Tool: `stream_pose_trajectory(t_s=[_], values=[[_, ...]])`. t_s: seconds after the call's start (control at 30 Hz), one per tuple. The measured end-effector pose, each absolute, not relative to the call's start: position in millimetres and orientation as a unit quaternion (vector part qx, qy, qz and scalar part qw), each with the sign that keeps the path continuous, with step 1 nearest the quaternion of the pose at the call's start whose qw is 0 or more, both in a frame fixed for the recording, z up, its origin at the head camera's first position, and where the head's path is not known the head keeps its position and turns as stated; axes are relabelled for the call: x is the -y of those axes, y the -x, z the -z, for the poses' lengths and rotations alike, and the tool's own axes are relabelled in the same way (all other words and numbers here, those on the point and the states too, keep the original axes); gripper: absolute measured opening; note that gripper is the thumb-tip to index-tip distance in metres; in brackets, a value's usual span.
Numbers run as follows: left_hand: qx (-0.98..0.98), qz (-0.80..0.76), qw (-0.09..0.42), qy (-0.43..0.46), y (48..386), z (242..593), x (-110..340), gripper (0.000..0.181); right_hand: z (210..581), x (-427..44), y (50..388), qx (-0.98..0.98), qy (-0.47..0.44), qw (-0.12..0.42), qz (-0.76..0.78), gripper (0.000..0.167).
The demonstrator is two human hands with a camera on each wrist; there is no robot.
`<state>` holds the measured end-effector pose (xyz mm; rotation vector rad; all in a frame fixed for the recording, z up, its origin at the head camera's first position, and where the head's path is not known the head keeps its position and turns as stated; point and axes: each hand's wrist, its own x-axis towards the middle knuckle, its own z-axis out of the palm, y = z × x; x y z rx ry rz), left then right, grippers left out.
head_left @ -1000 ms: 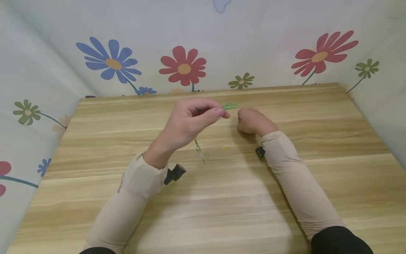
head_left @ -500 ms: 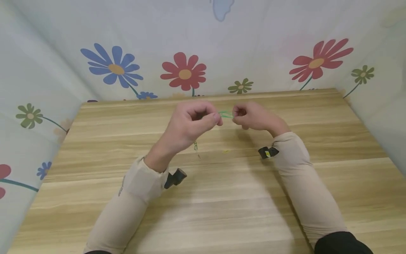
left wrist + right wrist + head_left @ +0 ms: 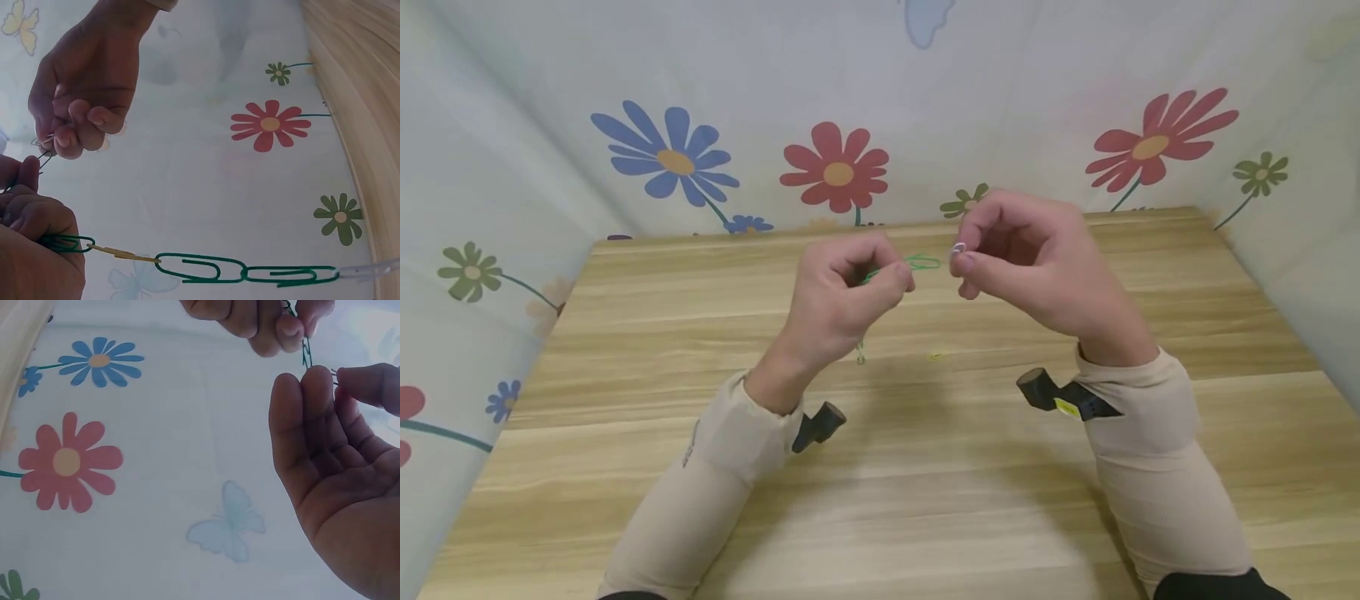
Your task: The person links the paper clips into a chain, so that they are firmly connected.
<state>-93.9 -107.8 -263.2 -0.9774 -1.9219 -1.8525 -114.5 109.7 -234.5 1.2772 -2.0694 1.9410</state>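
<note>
My left hand (image 3: 838, 287) pinches a green paper clip (image 3: 925, 262) between thumb and forefinger, its looped end pointing right. From this hand hangs a chain of linked paper clips. In the left wrist view a yellow clip (image 3: 122, 254), further green clips (image 3: 200, 255) and a pale clip (image 3: 365, 271) follow one another along it. Level with the green tip, my right hand (image 3: 1037, 267) pinches a small white paper clip (image 3: 958, 248), mostly covered by the fingertips. The two clips are very close; whether they touch I cannot tell.
A loose yellow paper clip (image 3: 937, 357) lies on the wooden table (image 3: 880, 500) below the hands. Flower-printed cloth (image 3: 1015, 125) stands behind the table and along both sides. Each wrist carries a small black camera (image 3: 1041, 390).
The right hand has risen from near the tabletop and turned, bringing the white paper clip into sight beside the green one. The left hand has shifted slightly left, still holding its clip.
</note>
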Motion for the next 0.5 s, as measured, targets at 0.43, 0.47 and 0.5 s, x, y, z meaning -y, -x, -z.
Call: stream_pose_trajectory(t_s=[0.43,0.47,0.5], values=[[0.645,0.663,0.153,0.347,90.8,261.4,106.1,0.021,231.0,-106.2,107.0,0.726,-0.421,0.053,-0.542,0.01],[0.643,0.664,0.154,0.349,90.8,260.7,105.7,0.021,230.2,-106.3,106.3,0.731,-0.421,0.057,-0.534,0.01],[0.641,0.664,0.156,0.352,90.8,259.9,105.3,0.022,229.4,-106.4,105.5,0.735,-0.421,0.06,-0.528,0.01]])
